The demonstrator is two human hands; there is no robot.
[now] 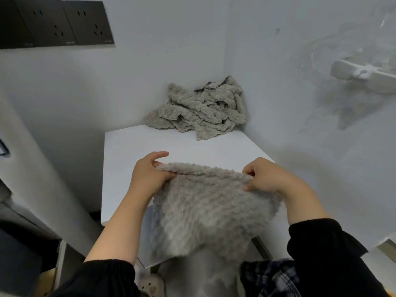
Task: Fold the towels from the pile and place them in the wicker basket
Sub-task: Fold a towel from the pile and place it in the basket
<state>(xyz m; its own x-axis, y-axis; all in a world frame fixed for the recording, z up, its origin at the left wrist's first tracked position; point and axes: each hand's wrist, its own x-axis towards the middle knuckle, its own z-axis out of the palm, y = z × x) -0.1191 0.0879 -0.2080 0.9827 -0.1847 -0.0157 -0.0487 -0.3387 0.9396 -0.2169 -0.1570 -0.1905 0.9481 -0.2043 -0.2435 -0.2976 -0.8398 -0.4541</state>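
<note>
Desk (192, 146): stands in a room corner, with walls behind it and to its right. Pile (203, 108): on the desk's far right corner, against both walls; sockets (55, 22) on the back wall up and left of it, a fitting (364, 76) on the right wall. Towel (210, 202): over the desk's near edge, before the pile and well apart from it, left grip (147, 174) at its top left end, right grip (267, 179) at its top right end.

The grey fleecy towel (205, 202) is spread and raised by its upper edge, its lower part draping past the 6 o'clock edge of the surface (171, 144). The towel pile (199, 108), of the same fabric, lies crumpled at 12 o'clock.
</note>
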